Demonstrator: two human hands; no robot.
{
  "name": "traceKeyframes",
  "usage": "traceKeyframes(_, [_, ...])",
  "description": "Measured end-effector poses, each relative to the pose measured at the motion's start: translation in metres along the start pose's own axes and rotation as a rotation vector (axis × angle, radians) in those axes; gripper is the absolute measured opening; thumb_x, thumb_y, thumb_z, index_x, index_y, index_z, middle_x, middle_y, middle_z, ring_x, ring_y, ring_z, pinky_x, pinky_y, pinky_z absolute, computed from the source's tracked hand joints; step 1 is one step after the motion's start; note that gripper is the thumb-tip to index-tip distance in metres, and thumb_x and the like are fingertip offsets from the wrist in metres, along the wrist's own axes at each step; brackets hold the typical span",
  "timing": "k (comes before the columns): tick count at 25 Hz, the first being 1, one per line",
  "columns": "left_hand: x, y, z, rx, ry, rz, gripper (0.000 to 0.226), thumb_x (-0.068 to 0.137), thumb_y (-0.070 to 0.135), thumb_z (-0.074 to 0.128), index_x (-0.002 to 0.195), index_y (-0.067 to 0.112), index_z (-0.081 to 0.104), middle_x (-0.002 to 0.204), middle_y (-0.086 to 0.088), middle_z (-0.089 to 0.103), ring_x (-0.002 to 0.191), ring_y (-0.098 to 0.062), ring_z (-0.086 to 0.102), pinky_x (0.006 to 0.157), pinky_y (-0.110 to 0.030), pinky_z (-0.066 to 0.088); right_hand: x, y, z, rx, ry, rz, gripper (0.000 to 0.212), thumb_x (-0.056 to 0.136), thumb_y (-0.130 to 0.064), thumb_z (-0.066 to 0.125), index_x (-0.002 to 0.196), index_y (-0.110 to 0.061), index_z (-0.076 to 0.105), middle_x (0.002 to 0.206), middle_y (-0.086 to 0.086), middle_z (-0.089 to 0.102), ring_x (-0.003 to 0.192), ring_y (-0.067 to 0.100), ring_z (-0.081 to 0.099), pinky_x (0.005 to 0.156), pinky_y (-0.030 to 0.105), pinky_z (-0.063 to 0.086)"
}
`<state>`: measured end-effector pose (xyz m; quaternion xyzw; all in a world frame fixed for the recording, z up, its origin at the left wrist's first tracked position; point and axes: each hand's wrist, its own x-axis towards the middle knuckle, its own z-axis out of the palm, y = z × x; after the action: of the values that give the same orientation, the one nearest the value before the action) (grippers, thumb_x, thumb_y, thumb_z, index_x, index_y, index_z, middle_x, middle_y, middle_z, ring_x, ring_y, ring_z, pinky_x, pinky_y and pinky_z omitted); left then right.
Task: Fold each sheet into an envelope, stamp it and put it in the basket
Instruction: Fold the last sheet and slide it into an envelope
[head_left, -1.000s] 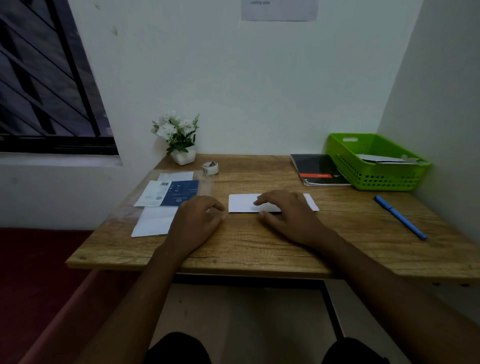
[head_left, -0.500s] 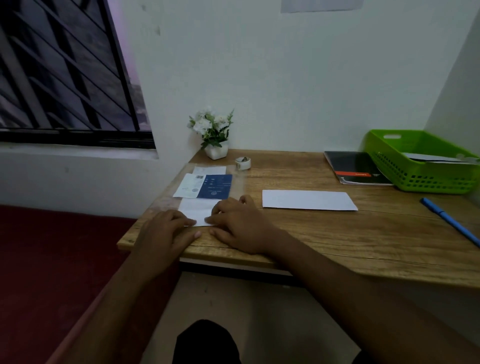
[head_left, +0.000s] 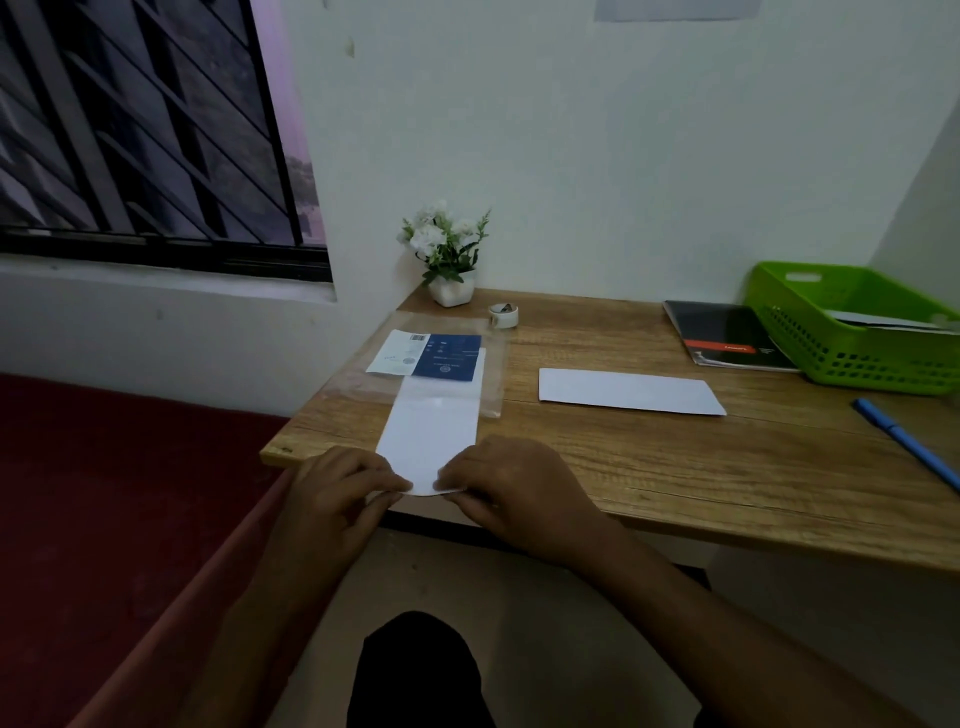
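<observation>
A white sheet (head_left: 430, 436) lies at the table's front left, its far end tucked in a clear plastic sleeve (head_left: 441, 371). My left hand (head_left: 337, 493) and my right hand (head_left: 511, 480) both pinch the sheet's near edge, which curls up over the table edge. A folded white envelope (head_left: 628, 391) lies flat in the middle of the table. The green basket (head_left: 852, 358) stands at the back right with white paper inside. A blue-and-white printed card (head_left: 426, 356) lies in the sleeve.
A small tape roll (head_left: 503, 315) and a potted white flower (head_left: 449, 257) stand at the back. A black notebook (head_left: 727, 335) lies beside the basket. A blue pen (head_left: 906, 441) lies at the right. The wooden table (head_left: 675, 467) meets walls behind and right.
My right hand left the folded envelope and both hands moved left to the sheet. They now pinch its near edge and have drawn it toward me. The camera turned left.
</observation>
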<state>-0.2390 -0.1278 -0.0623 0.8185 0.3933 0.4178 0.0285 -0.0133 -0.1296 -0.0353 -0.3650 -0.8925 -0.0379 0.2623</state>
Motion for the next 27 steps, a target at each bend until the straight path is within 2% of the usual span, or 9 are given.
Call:
traceKeyframes(4, [0.003, 0.027, -0.005, -0.204, 0.133, -0.005, 0.019, 0.081, 0.027, 0.063, 0.097, 0.021, 0.070, 0.095, 0.010, 0.067, 0.094, -0.009, 0.062, 0.077, -0.032, 0.051, -0.018, -0.007, -0.018, 0.163, 0.208, 0.058, 0.020, 0.089, -0.026, 0.063, 0.105, -0.018, 0.073, 0.099, -0.003, 0.075, 0.087, 0.005, 0.068, 0.073, 0.021, 0.056])
traceKeyframes(6, [0.012, 0.039, -0.006, -0.375, 0.207, -0.106, 0.025, 0.078, 0.032, 0.064, 0.103, 0.035, 0.066, 0.102, 0.018, 0.067, 0.101, -0.005, 0.062, 0.081, -0.020, 0.052, -0.023, -0.009, -0.031, 0.282, 0.337, 0.115, 0.021, 0.088, -0.024, 0.064, 0.105, -0.015, 0.073, 0.098, -0.003, 0.075, 0.088, 0.003, 0.067, 0.073, 0.017, 0.055])
traceKeyframes(8, [0.026, 0.047, -0.004, -0.440, 0.266, -0.107, 0.026, 0.078, 0.032, 0.063, 0.101, 0.043, 0.064, 0.103, 0.025, 0.065, 0.102, 0.001, 0.060, 0.083, -0.011, 0.048, -0.026, -0.009, -0.045, 0.417, 0.464, 0.205, 0.019, 0.085, -0.018, 0.067, 0.104, -0.015, 0.072, 0.097, -0.005, 0.073, 0.088, 0.003, 0.068, 0.071, 0.018, 0.056])
traceKeyframes(10, [0.046, 0.055, 0.000, -0.494, 0.269, -0.108, 0.022, 0.079, 0.032, 0.061, 0.099, 0.041, 0.064, 0.102, 0.022, 0.066, 0.100, -0.002, 0.061, 0.082, -0.015, 0.050, -0.028, -0.008, -0.060, 0.625, 0.582, 0.323, 0.019, 0.082, -0.009, 0.070, 0.099, -0.016, 0.072, 0.091, -0.008, 0.073, 0.080, 0.008, 0.070, 0.065, 0.020, 0.057])
traceKeyframes(13, [0.083, 0.072, 0.006, -0.529, 0.293, -0.067, 0.016, 0.083, 0.028, 0.062, 0.098, 0.034, 0.063, 0.097, 0.020, 0.067, 0.094, -0.006, 0.063, 0.076, -0.023, 0.054, -0.033, 0.002, -0.087, 0.887, 0.743, 0.425, 0.018, 0.082, 0.000, 0.067, 0.096, -0.010, 0.070, 0.090, 0.004, 0.075, 0.070, 0.018, 0.072, 0.057, 0.027, 0.058])
traceKeyframes(17, [0.134, 0.097, 0.011, -0.472, 0.213, 0.074, 0.024, 0.086, 0.011, 0.064, 0.100, 0.030, 0.064, 0.095, 0.032, 0.065, 0.093, 0.008, 0.060, 0.077, -0.010, 0.045, -0.039, 0.026, -0.114, 0.854, 0.727, 0.525, 0.026, 0.082, -0.005, 0.070, 0.108, -0.008, 0.067, 0.092, 0.007, 0.075, 0.076, 0.019, 0.073, 0.058, 0.032, 0.059])
traceKeyframes(22, [0.194, 0.093, 0.036, -0.294, 0.013, 0.229, 0.023, 0.089, 0.021, 0.057, 0.108, 0.012, 0.067, 0.098, 0.008, 0.066, 0.090, 0.008, 0.056, 0.082, -0.012, 0.044, -0.038, 0.073, -0.124, 0.811, 0.671, 0.665, 0.014, 0.086, -0.013, 0.069, 0.099, -0.015, 0.071, 0.087, 0.003, 0.075, 0.078, 0.012, 0.071, 0.056, 0.025, 0.055])
traceKeyframes(24, [0.215, 0.085, 0.053, -0.183, -0.059, 0.248, 0.035, 0.090, 0.036, 0.053, 0.116, 0.015, 0.063, 0.102, 0.007, 0.064, 0.092, 0.000, 0.055, 0.086, -0.026, 0.044, -0.036, 0.101, -0.120, 0.856, 0.632, 0.754, 0.015, 0.089, -0.018, 0.065, 0.100, -0.010, 0.072, 0.088, 0.004, 0.075, 0.080, 0.016, 0.071, 0.058, 0.029, 0.055])
traceKeyframes(27, [0.233, 0.072, 0.089, 0.230, -0.182, 0.237, 0.092, 0.067, 0.082, 0.043, 0.139, 0.024, 0.036, 0.127, 0.004, 0.052, 0.117, -0.014, 0.046, 0.098, -0.042, 0.025, -0.031, 0.140, -0.111, 0.875, 0.604, 0.891, 0.020, 0.090, -0.022, 0.064, 0.101, -0.007, 0.071, 0.098, 0.011, 0.072, 0.089, 0.027, 0.070, 0.067, 0.038, 0.059])
